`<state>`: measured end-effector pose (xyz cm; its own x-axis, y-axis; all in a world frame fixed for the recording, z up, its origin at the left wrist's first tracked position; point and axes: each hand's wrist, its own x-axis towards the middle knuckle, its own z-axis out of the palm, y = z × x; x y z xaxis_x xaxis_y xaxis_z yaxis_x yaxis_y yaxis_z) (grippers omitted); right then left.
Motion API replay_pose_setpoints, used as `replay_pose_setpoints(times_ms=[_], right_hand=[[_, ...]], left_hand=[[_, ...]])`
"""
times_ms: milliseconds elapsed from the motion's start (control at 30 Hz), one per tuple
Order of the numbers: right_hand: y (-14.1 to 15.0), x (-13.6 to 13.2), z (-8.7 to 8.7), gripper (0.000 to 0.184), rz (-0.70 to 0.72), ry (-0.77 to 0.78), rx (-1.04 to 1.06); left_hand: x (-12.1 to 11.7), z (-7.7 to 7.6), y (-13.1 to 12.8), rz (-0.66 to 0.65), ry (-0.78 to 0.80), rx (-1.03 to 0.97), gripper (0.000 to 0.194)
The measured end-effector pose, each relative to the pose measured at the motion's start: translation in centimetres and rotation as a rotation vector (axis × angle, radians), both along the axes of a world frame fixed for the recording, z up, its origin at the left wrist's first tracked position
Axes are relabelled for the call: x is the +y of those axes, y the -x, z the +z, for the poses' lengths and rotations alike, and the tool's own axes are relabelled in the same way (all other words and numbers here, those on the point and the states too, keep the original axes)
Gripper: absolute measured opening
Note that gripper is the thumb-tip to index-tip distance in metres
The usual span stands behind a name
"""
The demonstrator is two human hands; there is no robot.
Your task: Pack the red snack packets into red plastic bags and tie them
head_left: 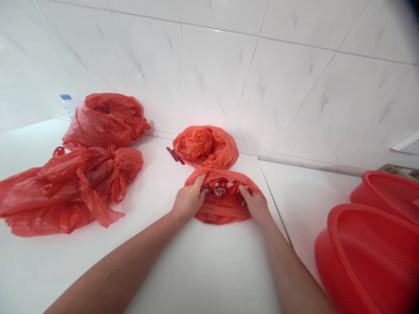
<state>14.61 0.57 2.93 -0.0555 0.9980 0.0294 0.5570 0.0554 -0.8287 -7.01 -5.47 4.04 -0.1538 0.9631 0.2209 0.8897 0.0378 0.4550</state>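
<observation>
A small red plastic bag (220, 213) lies on the white counter (203, 270) in front of me. My left hand (188, 199) grips its left rim and my right hand (254, 201) grips its right rim, holding the mouth apart. Inside the opening I see small red-wrapped items (218, 189) that I cannot name. Just behind it sits a crumpled orange-red bag (206, 146) against the tiled wall.
Several tied red plastic bags (78, 183) are piled at the left, one larger bag (104, 118) behind them. A clear bottle (68, 104) stands by the wall. A small red strip (175, 155) lies near the wall. Two red plastic basins (369, 257) stand at the right.
</observation>
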Motion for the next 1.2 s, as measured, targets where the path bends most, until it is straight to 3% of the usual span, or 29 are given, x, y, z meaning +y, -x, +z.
replay_pose_setpoints(times_ms=[167,233,300,400,533,600,700,833,933,1033,1133,1200], right_hand=[[1.8,-1.2,0.2,0.037,-0.009,-0.467,-0.333],[2.8,-1.9,0.4,0.041,0.031,-0.664,-0.357],[3.8,-2.7,0.5,0.046,0.106,-0.729,-0.283],[4.7,-3.5,0.6,0.055,0.214,-0.571,-0.068],[4.5,-3.4,0.1,0.036,0.262,-0.13,0.247],[4.0,-2.9,-0.1,0.034,0.229,0.035,0.364],[3.4,-2.3,-0.2,0.039,0.119,0.154,0.429],[3.1,-2.1,-0.1,0.039,0.079,0.122,0.323],[3.3,-2.1,-0.2,0.036,0.039,0.048,0.268],[3.7,-2.3,-0.2,0.032,0.079,0.005,0.301],[3.8,-2.7,-0.1,0.027,0.152,-0.054,0.26],[3.7,-2.9,0.1,0.027,0.142,-0.1,0.196]], left_hand=[[0.0,-0.3,0.1,0.014,-0.095,-0.044,0.053],[-0.1,-0.4,0.1,0.017,-0.133,-0.082,0.056],[-0.2,-0.4,0.1,0.004,-0.16,-0.137,0.057],[-0.4,-0.5,0.1,-0.048,-0.186,-0.256,0.056],[-0.2,-0.9,0.2,-0.078,-0.2,-0.431,0.054],[-0.1,-1.0,0.2,-0.081,-0.197,-0.494,0.055],[0.0,-1.1,0.4,-0.076,-0.2,-0.479,0.061],[0.0,-1.0,0.5,-0.084,-0.314,-0.32,0.064],[-0.4,-0.7,0.3,-0.147,-0.56,-0.124,0.061],[-1.1,-0.6,-0.5,-0.357,-0.724,0.077,0.047],[-1.5,-0.8,-1.5,-0.631,-0.62,0.128,0.04],[-1.3,-1.0,-1.9,-0.619,-0.468,0.063,0.039]])
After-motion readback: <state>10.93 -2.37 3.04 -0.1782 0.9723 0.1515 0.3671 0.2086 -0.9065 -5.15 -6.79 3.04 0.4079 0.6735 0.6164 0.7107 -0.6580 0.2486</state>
